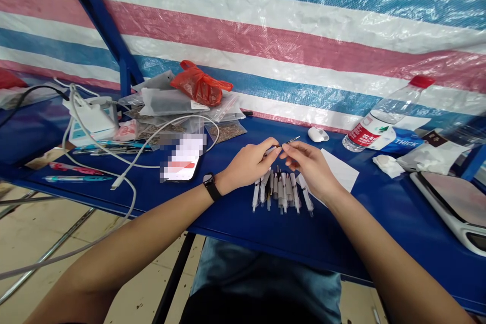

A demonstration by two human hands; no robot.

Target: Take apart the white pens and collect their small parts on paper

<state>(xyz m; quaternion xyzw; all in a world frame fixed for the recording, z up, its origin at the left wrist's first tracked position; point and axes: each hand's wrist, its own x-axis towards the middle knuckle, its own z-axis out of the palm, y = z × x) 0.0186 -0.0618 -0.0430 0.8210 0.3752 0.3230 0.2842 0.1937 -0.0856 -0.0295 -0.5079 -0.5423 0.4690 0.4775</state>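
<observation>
My left hand (248, 163) and my right hand (309, 166) meet above the blue table (379, 212). Both pinch a thin pen-like piece (285, 144) between their fingertips; its dark tip points up and to the right. A black watch sits on my left wrist. Directly beneath the hands lies a row of several white pens (281, 190), side by side, partly resting on a white sheet of paper (343, 172).
A phone (183, 160) and white cables lie to the left, with coloured pens (76, 172), plastic bags and a red bag (199, 86) behind. A lying water bottle (383, 116), a small white case (317, 134), tissue and a tablet (453, 202) are to the right. A striped tarp hangs behind.
</observation>
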